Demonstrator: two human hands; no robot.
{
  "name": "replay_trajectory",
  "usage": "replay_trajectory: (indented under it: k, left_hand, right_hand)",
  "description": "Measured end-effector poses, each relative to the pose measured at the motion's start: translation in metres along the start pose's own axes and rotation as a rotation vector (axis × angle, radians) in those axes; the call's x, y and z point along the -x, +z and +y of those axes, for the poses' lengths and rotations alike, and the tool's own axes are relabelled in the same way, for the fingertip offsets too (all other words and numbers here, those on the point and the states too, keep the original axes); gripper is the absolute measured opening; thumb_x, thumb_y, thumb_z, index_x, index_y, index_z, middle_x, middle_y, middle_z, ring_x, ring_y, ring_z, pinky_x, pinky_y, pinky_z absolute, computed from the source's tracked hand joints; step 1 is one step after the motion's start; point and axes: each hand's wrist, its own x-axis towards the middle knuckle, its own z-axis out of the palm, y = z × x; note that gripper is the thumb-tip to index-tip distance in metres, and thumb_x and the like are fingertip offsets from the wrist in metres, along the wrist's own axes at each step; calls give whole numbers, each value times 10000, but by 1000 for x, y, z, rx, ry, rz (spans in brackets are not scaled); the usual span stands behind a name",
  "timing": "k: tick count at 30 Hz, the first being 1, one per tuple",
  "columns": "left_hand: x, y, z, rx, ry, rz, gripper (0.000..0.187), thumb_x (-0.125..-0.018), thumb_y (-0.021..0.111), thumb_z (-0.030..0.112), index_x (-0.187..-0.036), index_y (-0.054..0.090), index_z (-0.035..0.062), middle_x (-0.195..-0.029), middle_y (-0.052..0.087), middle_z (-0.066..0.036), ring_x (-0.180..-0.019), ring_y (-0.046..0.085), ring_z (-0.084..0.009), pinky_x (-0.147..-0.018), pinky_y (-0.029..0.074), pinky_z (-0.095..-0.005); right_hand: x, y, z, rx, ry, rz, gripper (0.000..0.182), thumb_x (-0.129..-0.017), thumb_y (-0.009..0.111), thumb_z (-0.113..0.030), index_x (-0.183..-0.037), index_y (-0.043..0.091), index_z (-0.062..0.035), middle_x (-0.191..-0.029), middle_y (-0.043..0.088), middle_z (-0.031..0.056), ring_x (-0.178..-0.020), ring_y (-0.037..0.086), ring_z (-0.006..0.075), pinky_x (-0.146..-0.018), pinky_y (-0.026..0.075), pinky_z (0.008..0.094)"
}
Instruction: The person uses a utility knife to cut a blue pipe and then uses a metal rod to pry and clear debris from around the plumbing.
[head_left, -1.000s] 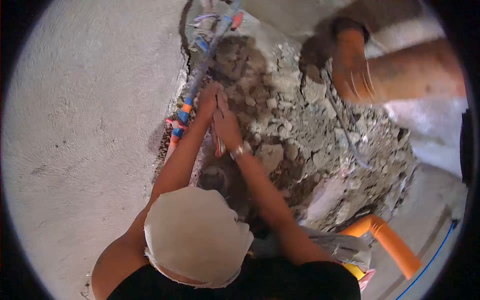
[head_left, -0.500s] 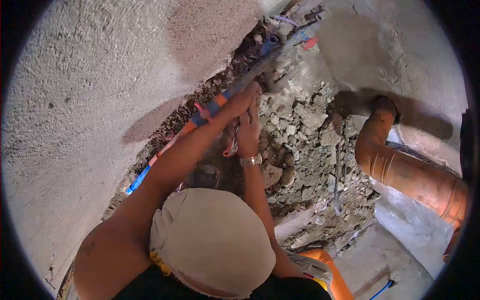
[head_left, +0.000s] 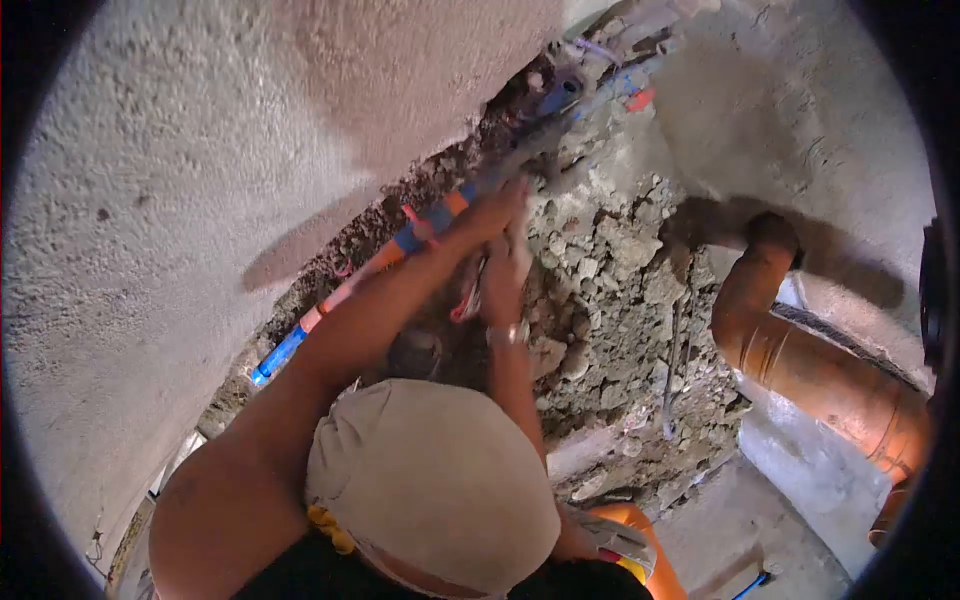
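Both my hands are close together over a dug trench, their fingers smeared by motion. My left hand (head_left: 502, 214) reaches across, beside a dusty pipe (head_left: 428, 222) banded blue and orange. I cannot make out whether it grips anything. Just below it is my right hand (head_left: 504, 282), its wrist in a metal watch (head_left: 507, 334); what lies at its fingertips is hidden. A small red-and-white loop (head_left: 466, 303) shows beside the right hand. Pink ties stand out from the pipe, which ends in bright blue (head_left: 278, 358) at lower left.
A rough plastered wall (head_left: 220, 150) rises on the left. Broken stones and soil (head_left: 610, 300) cover the ground right of my hands. A thick orange drainpipe (head_left: 825, 370) bends along the right side. A beige cap (head_left: 435, 480) fills the lower middle and hides what is beneath.
The surroundings have shifted slightly right and down in the view. My hands remain together by the pipe and are more blurred now.
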Motion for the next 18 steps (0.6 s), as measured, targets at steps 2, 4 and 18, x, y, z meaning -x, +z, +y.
replay_trajectory:
  k: [2,4,18]
  left_hand:
    - [-10,1,24,-27,-60,17,423,-955,404,376,-1131,543,17,-996,604,-129,-939,577,-236,-818,448,-337]
    - [-20,0,39,-56,-116,43,447,-954,419,378,-1172,536,6,-1045,605,-124,-985,568,-224,-836,452,-333]
    - [-8,16,2,-170,144,165,372,-932,437,331,-1105,551,22,-1015,596,-216,-954,596,-349,-822,450,-409]
  right_hand:
    - [-10,-5,6,-110,1,-35,486,-946,414,-152,-1416,322,-73,-696,527,40,-492,467,80,-384,387,259]
    - [-13,-6,0,-203,-33,-71,481,-945,415,-154,-1413,332,-79,-714,536,45,-500,475,81,-387,393,266]
    - [-6,-28,42,208,-253,-20,394,-965,410,-183,-1341,415,-66,-771,555,34,-611,520,71,-522,432,207]
